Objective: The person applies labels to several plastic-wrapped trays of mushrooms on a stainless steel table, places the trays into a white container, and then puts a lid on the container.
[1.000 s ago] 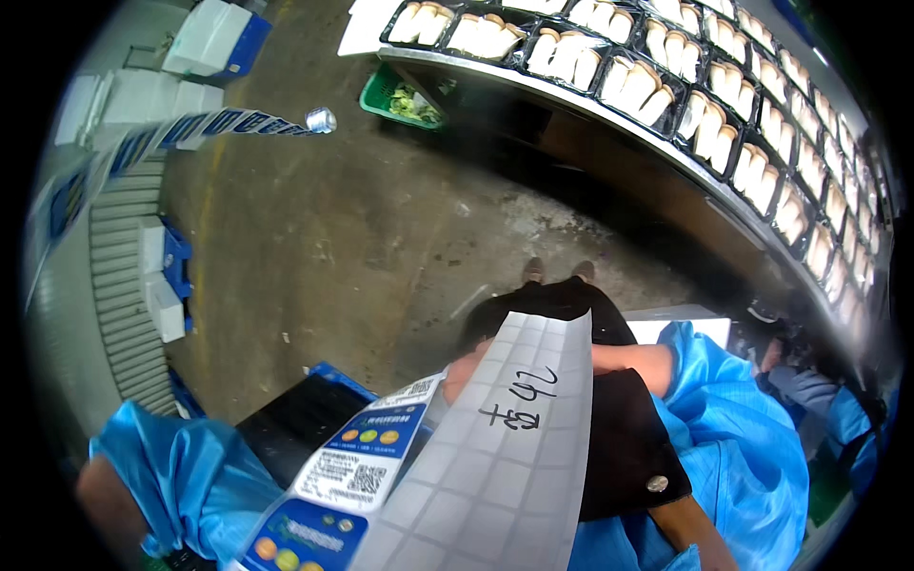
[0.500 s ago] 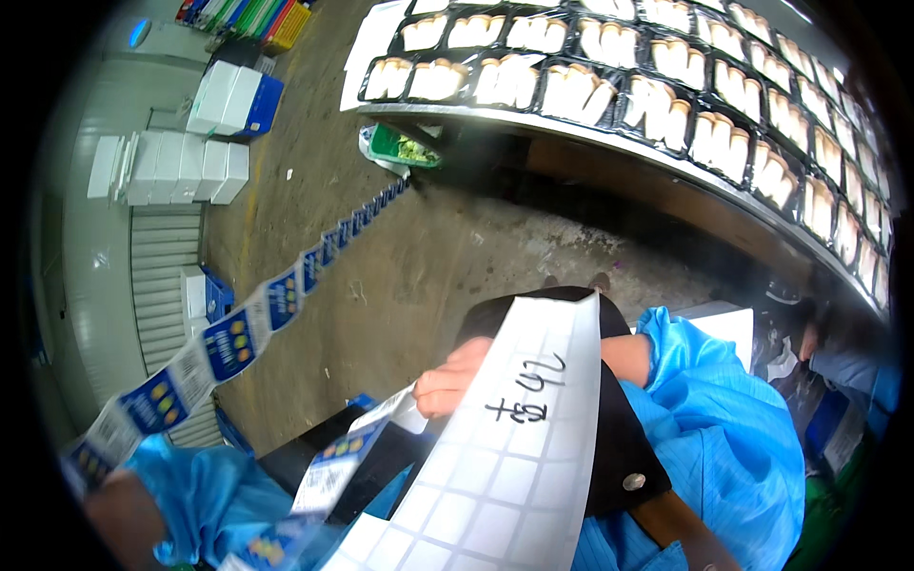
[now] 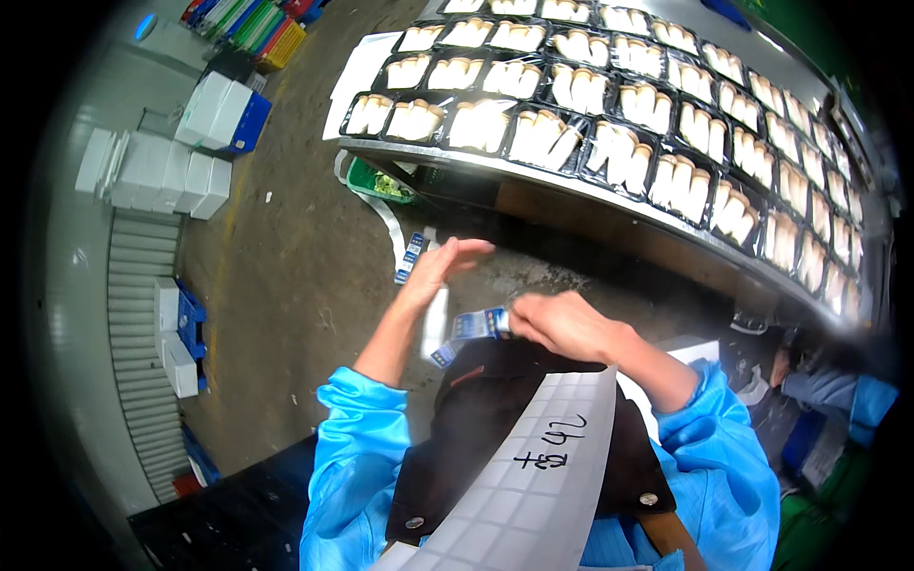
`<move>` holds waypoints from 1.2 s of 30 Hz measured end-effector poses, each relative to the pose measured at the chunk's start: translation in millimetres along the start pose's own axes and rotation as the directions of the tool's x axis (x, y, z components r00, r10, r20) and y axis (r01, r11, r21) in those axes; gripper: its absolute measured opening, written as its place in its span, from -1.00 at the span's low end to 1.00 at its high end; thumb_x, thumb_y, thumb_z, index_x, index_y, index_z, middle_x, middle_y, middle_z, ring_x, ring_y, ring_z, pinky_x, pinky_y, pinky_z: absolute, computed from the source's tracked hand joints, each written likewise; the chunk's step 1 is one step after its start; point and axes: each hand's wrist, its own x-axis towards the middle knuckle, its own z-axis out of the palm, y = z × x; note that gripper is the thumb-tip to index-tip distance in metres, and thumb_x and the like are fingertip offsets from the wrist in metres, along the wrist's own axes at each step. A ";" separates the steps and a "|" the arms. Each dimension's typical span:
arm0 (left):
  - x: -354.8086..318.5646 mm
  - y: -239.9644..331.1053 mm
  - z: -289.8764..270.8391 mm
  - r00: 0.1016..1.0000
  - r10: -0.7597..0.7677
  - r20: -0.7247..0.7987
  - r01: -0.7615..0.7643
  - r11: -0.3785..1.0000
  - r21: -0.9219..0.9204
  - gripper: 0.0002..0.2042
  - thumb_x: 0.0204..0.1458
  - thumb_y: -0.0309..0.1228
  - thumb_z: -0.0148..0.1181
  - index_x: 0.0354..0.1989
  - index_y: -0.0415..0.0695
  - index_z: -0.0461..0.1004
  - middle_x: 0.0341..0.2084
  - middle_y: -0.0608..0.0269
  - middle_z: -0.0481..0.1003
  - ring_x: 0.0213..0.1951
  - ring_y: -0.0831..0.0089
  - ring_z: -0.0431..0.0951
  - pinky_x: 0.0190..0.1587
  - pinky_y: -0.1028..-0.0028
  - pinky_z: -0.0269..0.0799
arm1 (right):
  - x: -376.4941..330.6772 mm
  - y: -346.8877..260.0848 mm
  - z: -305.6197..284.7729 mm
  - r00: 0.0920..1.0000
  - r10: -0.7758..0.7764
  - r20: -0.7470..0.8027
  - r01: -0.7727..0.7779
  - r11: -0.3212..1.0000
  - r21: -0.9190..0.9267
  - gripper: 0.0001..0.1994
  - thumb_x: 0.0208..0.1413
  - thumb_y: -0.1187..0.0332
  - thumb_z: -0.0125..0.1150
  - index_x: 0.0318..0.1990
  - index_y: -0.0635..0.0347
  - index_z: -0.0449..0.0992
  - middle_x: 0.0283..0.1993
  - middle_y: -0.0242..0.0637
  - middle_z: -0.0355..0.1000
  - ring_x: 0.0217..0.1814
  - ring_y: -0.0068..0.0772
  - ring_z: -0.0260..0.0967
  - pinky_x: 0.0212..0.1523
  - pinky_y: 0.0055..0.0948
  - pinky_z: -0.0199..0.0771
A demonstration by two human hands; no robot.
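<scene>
In the head view, a steel-edged table [image 3: 419, 150] carries rows of black wrapped trays of white mushrooms with brown caps [image 3: 614, 157]; on its near side, both bare hands now work in front of its edge. The left hand [image 3: 441, 266], which half a second ago was far back and to the left of the table, has come up close to its near edge; its blurred fingers reach out almost straight, and I cannot tell whether its hidden underside pinches anything. The right hand [image 3: 564, 322] has moved forward, closer to the table, its fingers curled down onto the end of a long white paper strip of blue labels [image 3: 476, 324]. That strip, earlier pulled in a long diagonal away from the table, now hangs in a short loop between the hands and runs back to the green plastic basket [image 3: 360, 177] below the table's left end. The grid-patterned white sheet with black handwriting [image 3: 528, 466] hangs, as before, over the dark apron [image 3: 433, 476], farther from the table than either hand.
</scene>
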 end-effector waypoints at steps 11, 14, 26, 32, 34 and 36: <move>-23.0 28.7 -10.5 0.971 -0.032 -0.237 -0.071 0.907 -0.416 -0.64 0.02 -0.62 0.27 0.03 -0.41 0.45 -0.20 0.12 0.60 -0.20 0.49 0.61 -0.08 0.52 0.53 | 128.3 -17.9 -49.7 0.938 -0.124 -0.323 0.096 0.990 -0.102 -0.89 0.16 0.36 0.19 -0.24 0.17 0.46 -0.35 -0.18 0.47 -0.40 -0.11 0.46 -0.39 -0.34 0.44; -12.0 26.4 -41.0 0.945 -0.039 -0.324 -0.118 0.884 -0.452 -0.68 0.04 -0.61 0.27 -0.01 -0.41 0.48 -0.23 0.11 0.61 -0.23 0.50 0.61 -0.10 0.53 0.53 | 170.6 -8.6 -45.7 0.946 -0.154 -0.286 0.135 0.987 -0.085 -0.85 0.13 0.40 0.23 -0.17 0.19 0.45 -0.40 -0.25 0.45 -0.45 -0.28 0.43 -0.38 -0.41 0.42; 42.0 -2.7 -187.8 0.930 -0.120 -0.349 -0.124 0.788 -0.603 -0.74 0.03 -0.57 0.31 -0.10 -0.38 0.53 -0.27 0.17 0.62 -0.25 0.53 0.60 -0.12 0.55 0.51 | 353.3 -27.8 -72.6 0.997 -0.024 -0.071 0.017 0.994 -0.106 -0.84 0.08 0.41 0.29 -0.21 0.24 0.55 -0.38 -0.15 0.48 -0.37 -0.19 0.47 -0.31 -0.37 0.45; 62.5 10.3 -236.0 0.912 -0.013 -0.410 -0.256 0.762 -0.595 -0.81 0.08 -0.52 0.27 -0.15 -0.31 0.55 -0.30 0.24 0.61 -0.30 0.60 0.58 -0.16 0.57 0.49 | 420.7 -36.9 -82.4 0.992 -0.027 -0.126 0.014 0.995 -0.100 -0.88 0.12 0.45 0.27 -0.21 0.27 0.53 -0.38 -0.17 0.50 -0.36 -0.39 0.51 -0.31 -0.45 0.48; 67.3 12.0 -250.8 0.894 -0.035 -0.446 -0.250 0.788 -0.563 -0.83 0.10 -0.49 0.26 -0.20 -0.32 0.57 -0.35 0.29 0.61 -0.32 0.64 0.56 -0.20 0.58 0.47 | 437.0 -37.0 -87.0 0.993 -0.002 -0.120 -0.004 0.999 -0.047 -0.89 0.13 0.47 0.26 -0.23 0.29 0.53 -0.40 -0.22 0.47 -0.38 -0.50 0.44 -0.31 -0.49 0.46; 67.7 11.2 -263.5 0.879 -0.068 -0.472 -0.207 0.836 -0.507 -0.83 0.10 -0.46 0.26 -0.24 -0.34 0.57 -0.38 0.31 0.60 -0.33 0.67 0.53 -0.23 0.59 0.44 | 450.0 -38.3 -93.7 0.995 -0.001 -0.101 0.001 1.000 -0.004 -0.90 0.14 0.48 0.26 -0.24 0.31 0.52 -0.40 -0.25 0.46 -0.37 -0.53 0.40 -0.30 -0.51 0.45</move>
